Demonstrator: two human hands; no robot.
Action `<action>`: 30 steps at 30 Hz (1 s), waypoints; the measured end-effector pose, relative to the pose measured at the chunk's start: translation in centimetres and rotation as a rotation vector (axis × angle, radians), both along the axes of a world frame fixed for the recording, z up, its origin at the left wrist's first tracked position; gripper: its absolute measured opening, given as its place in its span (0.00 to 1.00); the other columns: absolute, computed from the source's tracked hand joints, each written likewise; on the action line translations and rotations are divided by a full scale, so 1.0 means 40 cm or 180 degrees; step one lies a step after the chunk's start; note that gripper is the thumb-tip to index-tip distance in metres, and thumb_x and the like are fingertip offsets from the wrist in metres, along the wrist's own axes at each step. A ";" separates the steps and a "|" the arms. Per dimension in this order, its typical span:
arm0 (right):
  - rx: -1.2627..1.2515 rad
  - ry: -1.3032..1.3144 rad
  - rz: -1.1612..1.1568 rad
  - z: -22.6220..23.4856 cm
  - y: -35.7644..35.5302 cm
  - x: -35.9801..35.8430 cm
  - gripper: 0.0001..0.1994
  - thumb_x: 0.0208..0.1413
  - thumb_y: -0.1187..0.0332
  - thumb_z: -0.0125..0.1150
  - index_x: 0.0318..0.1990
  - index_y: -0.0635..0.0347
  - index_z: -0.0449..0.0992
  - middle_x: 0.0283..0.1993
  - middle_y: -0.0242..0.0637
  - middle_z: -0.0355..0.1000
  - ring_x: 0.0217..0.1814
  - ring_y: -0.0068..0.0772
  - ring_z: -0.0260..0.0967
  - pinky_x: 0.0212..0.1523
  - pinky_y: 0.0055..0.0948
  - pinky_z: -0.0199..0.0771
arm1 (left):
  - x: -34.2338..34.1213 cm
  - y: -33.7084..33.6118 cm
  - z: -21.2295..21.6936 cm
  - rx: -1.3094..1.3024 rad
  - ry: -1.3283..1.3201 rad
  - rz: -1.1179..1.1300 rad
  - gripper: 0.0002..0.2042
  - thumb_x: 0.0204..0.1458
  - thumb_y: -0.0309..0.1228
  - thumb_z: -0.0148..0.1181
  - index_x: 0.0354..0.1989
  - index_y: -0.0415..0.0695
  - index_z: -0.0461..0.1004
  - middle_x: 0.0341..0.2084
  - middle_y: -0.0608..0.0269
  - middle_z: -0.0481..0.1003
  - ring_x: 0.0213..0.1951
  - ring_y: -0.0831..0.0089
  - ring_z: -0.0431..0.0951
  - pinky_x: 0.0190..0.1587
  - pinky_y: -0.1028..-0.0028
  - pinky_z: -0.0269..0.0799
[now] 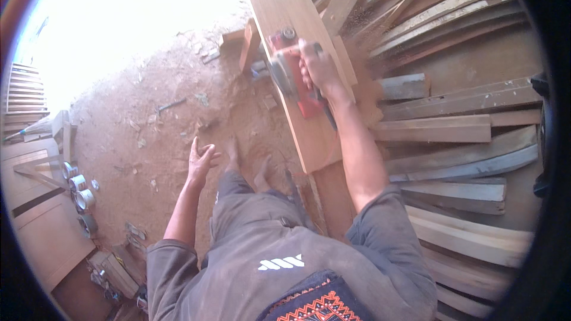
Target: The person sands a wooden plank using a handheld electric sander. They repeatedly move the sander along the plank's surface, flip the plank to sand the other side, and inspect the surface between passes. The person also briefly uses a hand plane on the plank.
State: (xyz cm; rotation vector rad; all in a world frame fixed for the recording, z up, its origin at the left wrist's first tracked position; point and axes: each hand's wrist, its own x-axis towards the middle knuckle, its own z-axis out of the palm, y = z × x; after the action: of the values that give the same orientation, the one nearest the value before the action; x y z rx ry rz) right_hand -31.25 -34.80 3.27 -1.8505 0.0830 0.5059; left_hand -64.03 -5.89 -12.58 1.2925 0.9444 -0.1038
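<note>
My right hand point(319, 71) is wrapped round the rear handle of a red and black electric planer point(291, 73). The planer rests on a long, pale brown wooden board point(288, 9), which runs away from me, slightly tilted to the left. A round knob tops the planer's front end, and a dark cord hangs from its back. Off to the left, my left hand point(203, 158) hangs in the air over the dirt floor, its index finger stretched out and nothing held. Motion blurs the planer and my right hand a little.
Stacked planks and beams point(446, 131) fill the right side. Brown wood dust point(363, 53) hangs right of the planer. On the floor lie a hammer-like tool point(171, 106) and scraps. Paint cans point(77, 183) and wooden panels point(50, 232) stand at the left. My bare feet point(232, 153) are below.
</note>
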 end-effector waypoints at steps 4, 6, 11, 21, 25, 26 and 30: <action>-0.0744 -0.0902 0.0837 -0.011 -0.152 -0.231 0.18 0.67 0.52 0.52 0.38 0.58 0.77 0.20 0.33 0.69 0.20 0.31 0.69 0.23 0.36 0.69 | -0.082 0.133 -0.036 -0.0011 0.0298 0.0211 0.42 0.64 0.39 0.65 0.80 0.46 0.46 0.61 0.50 0.74 0.50 0.60 0.83 0.43 0.64 0.80; -0.0776 -0.0723 0.0763 0.034 -0.273 -0.452 0.20 0.68 0.54 0.51 0.33 0.59 0.80 0.22 0.36 0.72 0.24 0.31 0.73 0.30 0.38 0.72 | -0.236 0.191 -0.077 -0.0183 0.0744 0.0775 0.39 0.65 0.38 0.63 0.79 0.44 0.48 0.63 0.53 0.71 0.53 0.58 0.82 0.46 0.65 0.80; -0.1080 0.0659 0.0085 0.142 -0.367 -0.739 0.23 0.68 0.53 0.52 0.28 0.62 0.83 0.22 0.38 0.74 0.32 0.33 0.77 0.40 0.36 0.76 | -0.587 0.219 -0.149 -0.0924 0.2126 0.1735 0.35 0.66 0.34 0.59 0.77 0.42 0.50 0.62 0.53 0.73 0.55 0.53 0.81 0.48 0.57 0.80; -0.0188 0.0023 0.0259 0.016 0.001 -0.003 0.30 0.72 0.43 0.46 0.40 0.58 0.87 0.15 0.23 0.60 0.15 0.18 0.59 0.18 0.29 0.63 | 0.100 0.103 0.001 -0.0209 -0.0648 -0.0147 0.40 0.64 0.40 0.65 0.78 0.41 0.49 0.62 0.53 0.73 0.54 0.61 0.81 0.47 0.65 0.77; 0.0030 -0.0384 0.0537 0.083 -0.170 -0.182 0.30 0.72 0.43 0.45 0.37 0.57 0.86 0.18 0.23 0.62 0.15 0.18 0.59 0.19 0.27 0.63 | -0.011 0.220 0.016 0.0184 0.0094 0.0243 0.43 0.63 0.41 0.66 0.80 0.44 0.47 0.64 0.51 0.72 0.56 0.60 0.81 0.48 0.66 0.77; -0.0117 -0.0630 0.0681 0.098 -0.232 -0.254 0.28 0.72 0.44 0.46 0.35 0.57 0.84 0.18 0.23 0.64 0.16 0.18 0.60 0.19 0.26 0.62 | -0.089 0.268 -0.024 0.0190 0.0153 0.0349 0.43 0.64 0.41 0.66 0.80 0.45 0.46 0.65 0.52 0.72 0.57 0.59 0.80 0.49 0.64 0.77; -0.0708 0.0544 -0.0071 0.160 -0.438 -0.605 0.23 0.72 0.51 0.49 0.27 0.55 0.75 0.21 0.25 0.68 0.19 0.15 0.63 0.20 0.23 0.61 | -0.521 0.341 -0.197 -0.0441 0.1310 0.1403 0.22 0.64 0.36 0.60 0.64 0.45 0.66 0.55 0.59 0.75 0.49 0.60 0.81 0.37 0.64 0.73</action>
State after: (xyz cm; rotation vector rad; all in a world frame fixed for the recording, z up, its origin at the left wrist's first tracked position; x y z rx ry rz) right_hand -55.47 -52.31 9.67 -2.0168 0.2845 0.6603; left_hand -84.87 7.75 -20.46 0.9245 1.5284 -0.0910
